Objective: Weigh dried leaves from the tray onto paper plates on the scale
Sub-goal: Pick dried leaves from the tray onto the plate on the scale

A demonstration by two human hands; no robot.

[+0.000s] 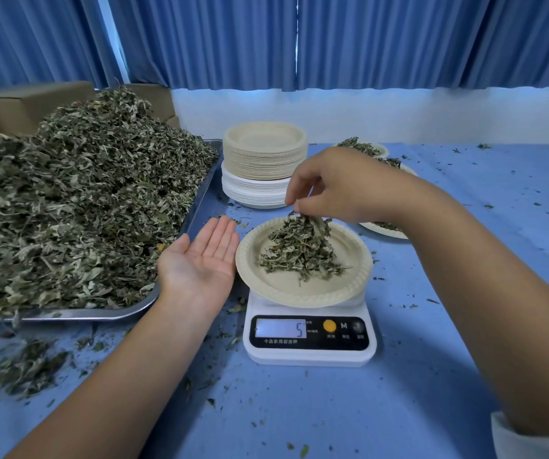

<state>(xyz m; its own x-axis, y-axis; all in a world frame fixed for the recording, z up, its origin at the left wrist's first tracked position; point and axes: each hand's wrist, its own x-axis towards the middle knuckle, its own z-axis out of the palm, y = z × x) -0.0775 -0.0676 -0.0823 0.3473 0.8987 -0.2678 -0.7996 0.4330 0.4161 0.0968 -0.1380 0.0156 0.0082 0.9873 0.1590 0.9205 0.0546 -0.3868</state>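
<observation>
Dried leaves [299, 250] on paper plate [359, 260] atop scale [309, 339]. Right hand [339, 190] above scale, pinching leaf tuft, likely adjusting weight. Left hand [205, 260] left of scale, palm up, fingers together, likely catching strays.

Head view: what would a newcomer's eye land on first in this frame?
The huge heap of dried grey-green leaves filling the steel tray at left. At centre, the right hand pinches a tuft of leaves over a beige paper plate on the white digital scale, the left hand open beside it.
</observation>
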